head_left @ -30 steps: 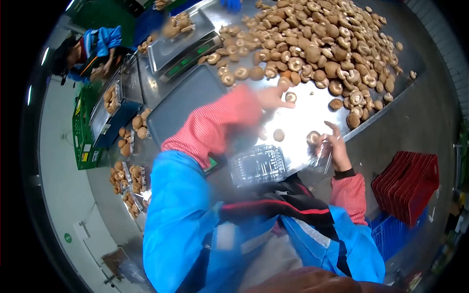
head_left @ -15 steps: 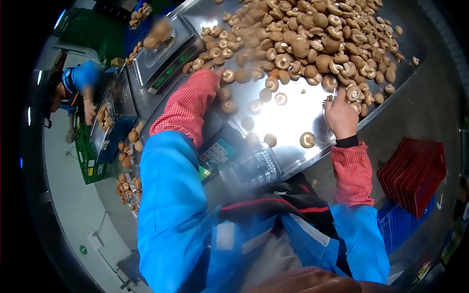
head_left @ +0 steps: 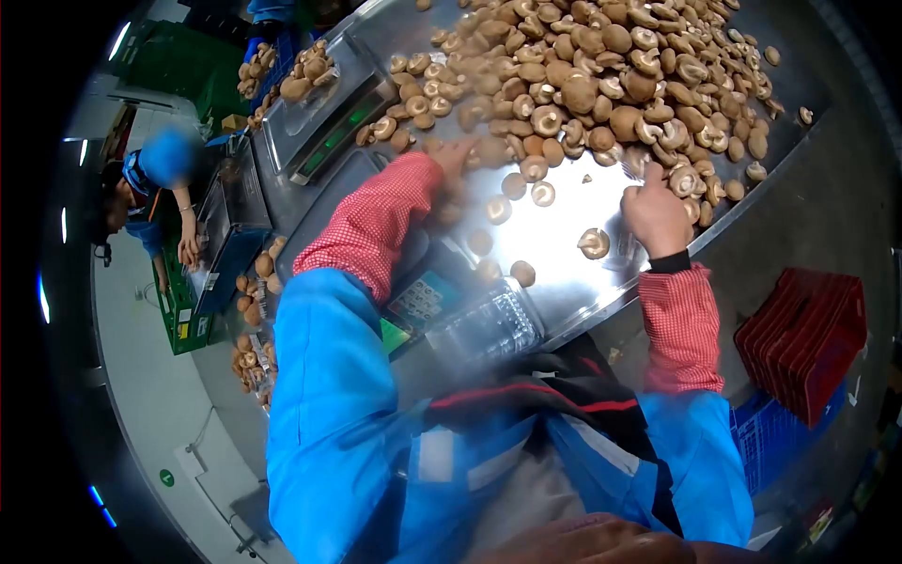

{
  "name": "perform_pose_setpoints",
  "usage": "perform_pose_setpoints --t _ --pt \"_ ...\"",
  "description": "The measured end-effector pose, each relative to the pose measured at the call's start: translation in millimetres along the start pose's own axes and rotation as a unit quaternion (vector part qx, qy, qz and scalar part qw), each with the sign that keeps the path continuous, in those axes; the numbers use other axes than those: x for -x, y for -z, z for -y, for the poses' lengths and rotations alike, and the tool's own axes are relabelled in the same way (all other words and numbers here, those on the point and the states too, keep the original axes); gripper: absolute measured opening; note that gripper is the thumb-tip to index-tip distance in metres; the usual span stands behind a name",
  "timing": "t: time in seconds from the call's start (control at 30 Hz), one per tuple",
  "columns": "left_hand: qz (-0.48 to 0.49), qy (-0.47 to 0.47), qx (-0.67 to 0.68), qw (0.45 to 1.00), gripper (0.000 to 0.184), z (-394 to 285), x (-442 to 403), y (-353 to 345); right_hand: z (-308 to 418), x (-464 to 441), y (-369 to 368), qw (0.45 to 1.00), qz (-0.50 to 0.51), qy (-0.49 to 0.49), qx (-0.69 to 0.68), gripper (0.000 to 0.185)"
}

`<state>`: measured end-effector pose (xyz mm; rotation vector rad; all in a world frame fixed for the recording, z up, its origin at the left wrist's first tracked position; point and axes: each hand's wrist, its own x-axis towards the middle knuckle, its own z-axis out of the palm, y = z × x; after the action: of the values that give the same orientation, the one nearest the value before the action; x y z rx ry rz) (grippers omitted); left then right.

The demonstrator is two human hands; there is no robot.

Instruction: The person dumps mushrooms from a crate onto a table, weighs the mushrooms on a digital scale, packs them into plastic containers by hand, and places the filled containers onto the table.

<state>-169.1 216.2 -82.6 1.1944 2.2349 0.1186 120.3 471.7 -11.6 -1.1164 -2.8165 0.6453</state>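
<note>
Brown mushrooms [head_left: 601, 89] lie heaped on the steel table [head_left: 573, 202], with several loose ones in front of the pile. My left hand [head_left: 453, 160] reaches to the pile's left edge, among mushrooms; a smear over this area hides its fingers. At the pile's front right, my right hand [head_left: 658, 218] rests with fingers curled and the index finger towards the mushrooms. What lies under its fingers is hidden. A single mushroom [head_left: 594, 243] sits left of that hand. Near my body is a clear plastic tray [head_left: 489, 324] at the table's edge.
A scale [head_left: 329, 117] bearing mushrooms stands at left. Beyond it, a co-worker [head_left: 155, 183] bends over another station. Packed mushrooms [head_left: 252, 362] lie at lower left. Red crates [head_left: 803, 343] sit on a blue crate [head_left: 780, 437] at right.
My left hand has moved right along the pile's front edge. My right hand stays in nearly the same place. A blurred bunch above the scale now shows as mushrooms resting on it.
</note>
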Motion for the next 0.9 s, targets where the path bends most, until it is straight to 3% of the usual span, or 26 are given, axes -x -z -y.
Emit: perform_pose_setpoints --t 0.1,0.27,0.37,0.47,0.6,0.67,0.77,0.83,0.9 --pt "-0.012 -0.040 0.016 0.999 0.124 -15 -7 -14 25 -6 -7 0.998 -0.027 0.058 0.002 0.040" --pt "-0.028 -0.038 0.049 0.998 0.126 -34 5 -22 3 11 35 1.000 -0.005 -0.009 -0.024 0.042" --pt "-0.051 -0.052 0.033 0.997 0.127 -41 9 -17 -22 36 10 0.999 0.017 -0.014 0.034 0.046" --pt "-0.075 -0.092 0.028 0.993 0.127 -43 5 -19 3 47 -10 0.999 0.049 -0.012 0.005 0.053" --pt "-0.064 -0.118 -0.013 0.991 0.127 -57 7 -23 24 28 -58 0.998 -0.026 0.010 -0.054 0.045" --pt "-0.031 -0.159 0.081 0.984 0.125 -61 -3 -34 37 18 -63 0.995 -0.028 0.017 -0.091 0.047" --pt "0.034 -0.095 0.284 0.954 0.114 -96 4 -52 48 7 -68 0.990 0.031 -0.001 -0.140 0.050" --pt "-0.078 -0.105 0.224 0.966 0.110 -125 12 -58 38 1 -76 0.983 0.024 0.011 -0.184 0.054" --pt "-0.109 -0.119 0.323 0.932 0.111 -129 0 -80 17 -2 -87 0.969 0.030 0.022 -0.243 0.054"
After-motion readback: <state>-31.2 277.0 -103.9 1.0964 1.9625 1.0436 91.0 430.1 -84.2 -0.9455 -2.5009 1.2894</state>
